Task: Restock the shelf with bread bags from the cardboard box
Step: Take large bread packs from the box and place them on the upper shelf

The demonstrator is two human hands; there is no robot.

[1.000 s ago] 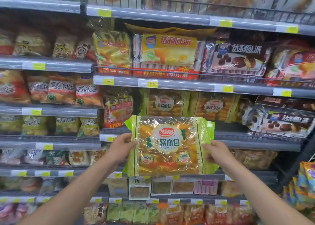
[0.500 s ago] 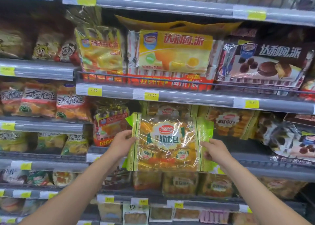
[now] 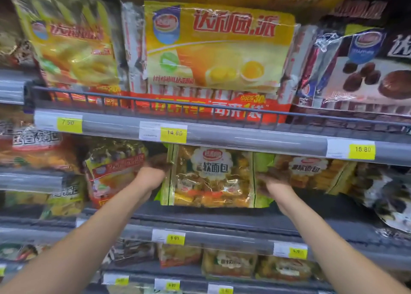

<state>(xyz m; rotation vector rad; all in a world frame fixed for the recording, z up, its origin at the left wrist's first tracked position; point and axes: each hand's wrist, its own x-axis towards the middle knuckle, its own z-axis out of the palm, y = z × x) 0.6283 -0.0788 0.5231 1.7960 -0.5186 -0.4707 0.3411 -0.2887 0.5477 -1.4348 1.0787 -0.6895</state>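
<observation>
Since a second ago both hands have carried the bread bag (image 3: 210, 178) forward from open air onto the shelf (image 3: 222, 213), under the price rail (image 3: 244, 138). Nearest, the left hand (image 3: 153, 175) and right hand (image 3: 272, 182) clasp its two side edges; it stands upright at the shelf's front edge. Let go too early and, I judge, the slick film could tip it forward off that lip. Behind sits a matching bag (image 3: 309, 173); packed supermarket shelving surrounds it. No cardboard box shows.
</observation>
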